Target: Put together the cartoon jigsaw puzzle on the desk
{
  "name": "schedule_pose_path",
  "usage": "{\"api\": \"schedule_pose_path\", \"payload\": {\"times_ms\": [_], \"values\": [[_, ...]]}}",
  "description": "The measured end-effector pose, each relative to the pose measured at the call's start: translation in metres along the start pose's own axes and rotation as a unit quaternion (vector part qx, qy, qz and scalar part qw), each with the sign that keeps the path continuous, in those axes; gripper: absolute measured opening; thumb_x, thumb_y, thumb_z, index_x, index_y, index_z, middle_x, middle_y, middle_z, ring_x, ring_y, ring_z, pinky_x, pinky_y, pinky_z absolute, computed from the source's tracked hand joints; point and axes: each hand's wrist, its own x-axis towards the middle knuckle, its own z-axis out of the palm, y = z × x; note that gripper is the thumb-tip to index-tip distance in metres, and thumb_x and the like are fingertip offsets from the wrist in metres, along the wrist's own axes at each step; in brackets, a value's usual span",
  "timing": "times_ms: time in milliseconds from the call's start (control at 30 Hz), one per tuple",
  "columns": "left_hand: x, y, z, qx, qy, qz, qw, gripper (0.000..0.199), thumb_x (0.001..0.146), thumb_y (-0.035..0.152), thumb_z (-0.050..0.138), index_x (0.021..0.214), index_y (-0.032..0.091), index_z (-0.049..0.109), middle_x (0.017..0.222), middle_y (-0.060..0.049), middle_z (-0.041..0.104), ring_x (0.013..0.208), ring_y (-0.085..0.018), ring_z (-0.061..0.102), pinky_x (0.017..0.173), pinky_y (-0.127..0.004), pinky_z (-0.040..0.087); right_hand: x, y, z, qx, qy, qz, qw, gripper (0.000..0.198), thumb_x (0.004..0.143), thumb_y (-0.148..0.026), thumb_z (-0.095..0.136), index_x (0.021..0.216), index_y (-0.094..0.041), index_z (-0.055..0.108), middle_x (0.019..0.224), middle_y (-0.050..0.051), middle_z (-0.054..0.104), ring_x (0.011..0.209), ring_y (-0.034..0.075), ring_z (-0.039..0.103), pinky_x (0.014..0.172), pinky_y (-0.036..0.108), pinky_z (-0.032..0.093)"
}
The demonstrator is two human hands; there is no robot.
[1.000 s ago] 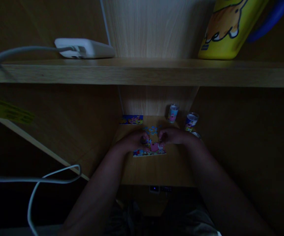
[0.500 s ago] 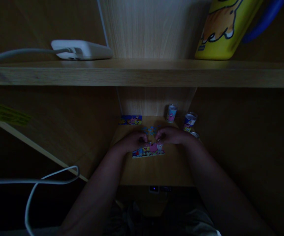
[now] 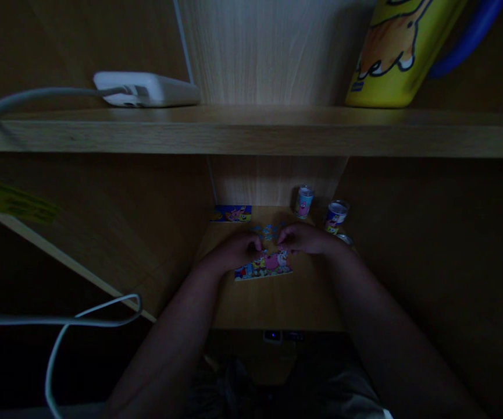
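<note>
A partly joined cartoon jigsaw puzzle (image 3: 271, 263) lies on the wooden desk, its upper edge uneven. My left hand (image 3: 243, 248) rests at its upper left edge, fingers curled and thumb and forefinger close together at the puzzle. At the upper right edge, my right hand (image 3: 299, 238) has its fingertips pinched just above the picture. Whatever sits between the fingers of either hand is too small and dark to make out. Just beyond the hands, several loose bluish puzzle pieces (image 3: 268, 231) are scattered on the desk.
Behind lies a cartoon picture card (image 3: 232, 213). Two printed cans (image 3: 303, 202) stand back right, the nearer can (image 3: 335, 215) beside a round lid (image 3: 345, 238). Overhead, a shelf (image 3: 251, 138) carries a white device (image 3: 146, 89) with a cable and a yellow mug (image 3: 391, 64).
My right hand has shifted slightly up from the puzzle's upper edge, uncovering more of it. My left hand stays nearly in place, and the puzzle has hardly moved.
</note>
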Motion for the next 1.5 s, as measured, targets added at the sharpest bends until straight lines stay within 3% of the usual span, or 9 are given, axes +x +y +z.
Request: {"api": "schedule_pose_path", "payload": {"times_ms": [200, 400, 700, 833, 1033, 1167, 1300, 1367, 1500], "values": [[0.001, 0.001, 0.000, -0.010, 0.007, -0.001, 1.000, 0.006, 0.086, 0.022, 0.071, 0.082, 0.019, 0.068, 0.080, 0.001, 0.070, 0.075, -0.016, 0.062, 0.070, -0.027, 0.045, 0.004, 0.006, 0.000, 0.018, 0.028, -0.004, 0.999, 0.027, 0.083, -0.042, 0.078, 0.093, -0.019, 0.070, 0.079, 0.001, 0.072, 0.068, 0.015, 0.065, 0.063, 0.027, 0.052], [0.005, 0.001, 0.005, -0.036, 0.047, -0.004, 0.998, 0.011, 0.089, 0.021, 0.069, 0.100, 0.020, 0.072, 0.093, -0.003, 0.075, 0.085, -0.018, 0.069, 0.079, -0.029, 0.053, 0.007, 0.003, 0.000, 0.039, 0.078, -0.033, 0.996, 0.023, 0.085, -0.039, 0.075, 0.091, -0.018, 0.068, 0.076, 0.002, 0.071, 0.065, 0.015, 0.064, 0.063, 0.028, 0.051], [0.007, -0.011, -0.012, 0.095, 0.189, -0.172, 0.962, 0.019, 0.096, 0.027, 0.060, 0.102, 0.021, 0.078, 0.101, -0.005, 0.081, 0.094, -0.022, 0.075, 0.086, -0.030, 0.056, 0.012, 0.006, 0.007, 0.032, 0.074, -0.074, 0.994, 0.024, 0.077, -0.039, 0.078, 0.087, -0.019, 0.071, 0.081, 0.003, 0.075, 0.073, 0.017, 0.066, 0.070, 0.030, 0.051], [0.006, -0.021, -0.016, 0.155, 0.200, -0.229, 0.940, 0.019, 0.096, 0.032, 0.063, 0.098, 0.021, 0.079, 0.102, -0.010, 0.081, 0.096, -0.027, 0.076, 0.085, -0.033, 0.055, 0.014, 0.005, 0.010, 0.022, 0.085, -0.045, 0.995, 0.019, 0.080, -0.037, 0.075, 0.086, -0.019, 0.071, 0.077, 0.002, 0.073, 0.066, 0.016, 0.064, 0.065, 0.029, 0.049], [0.005, -0.026, -0.016, 0.200, 0.194, -0.261, 0.924, 0.022, 0.090, 0.033, 0.072, 0.104, 0.018, 0.078, 0.101, -0.016, 0.081, 0.097, -0.031, 0.075, 0.085, -0.034, 0.054, 0.016, 0.001, 0.010, -0.017, 0.157, -0.047, 0.986, 0.012, 0.083, -0.030, 0.074, 0.082, -0.018, 0.074, 0.077, 0.002, 0.074, 0.067, 0.015, 0.063, 0.067, 0.028, 0.048], [0.007, -0.023, -0.012, 0.189, 0.201, -0.226, 0.934, 0.025, 0.097, 0.038, 0.066, 0.108, 0.019, 0.077, 0.108, -0.013, 0.080, 0.099, -0.027, 0.075, 0.088, -0.032, 0.054, 0.019, 0.003, 0.011, 0.008, 0.177, -0.052, 0.983, 0.019, 0.084, -0.037, 0.074, 0.084, -0.018, 0.073, 0.077, 0.003, 0.073, 0.065, 0.015, 0.063, 0.062, 0.028, 0.047], [0.014, -0.015, 0.001, 0.063, 0.197, -0.073, 0.976, 0.027, 0.092, 0.044, 0.073, 0.109, 0.023, 0.076, 0.109, -0.005, 0.079, 0.099, -0.021, 0.073, 0.090, -0.027, 0.053, 0.023, 0.003, 0.016, 0.084, 0.172, -0.084, 0.978, 0.027, 0.080, -0.044, 0.077, 0.087, -0.019, 0.070, 0.077, 0.003, 0.073, 0.069, 0.017, 0.065, 0.066, 0.029, 0.050], [0.016, -0.011, 0.006, -0.013, 0.184, -0.018, 0.983, 0.023, 0.093, 0.042, 0.072, 0.102, 0.022, 0.077, 0.102, -0.004, 0.079, 0.094, -0.020, 0.072, 0.087, -0.028, 0.053, 0.025, 0.000, 0.018, 0.111, 0.154, -0.110, 0.976, 0.028, 0.077, -0.043, 0.080, 0.090, -0.019, 0.071, 0.085, 0.004, 0.075, 0.077, 0.018, 0.068, 0.071, 0.030, 0.052], [0.016, -0.007, 0.007, -0.049, 0.169, -0.021, 0.984, 0.020, 0.094, 0.036, 0.066, 0.088, 0.020, 0.075, 0.089, -0.003, 0.078, 0.084, -0.019, 0.069, 0.079, -0.029, 0.051, 0.026, -0.006, 0.023, 0.135, 0.119, -0.135, 0.974, 0.028, 0.075, -0.041, 0.082, 0.091, -0.020, 0.072, 0.091, 0.004, 0.076, 0.083, 0.019, 0.069, 0.078, 0.032, 0.053]]}}
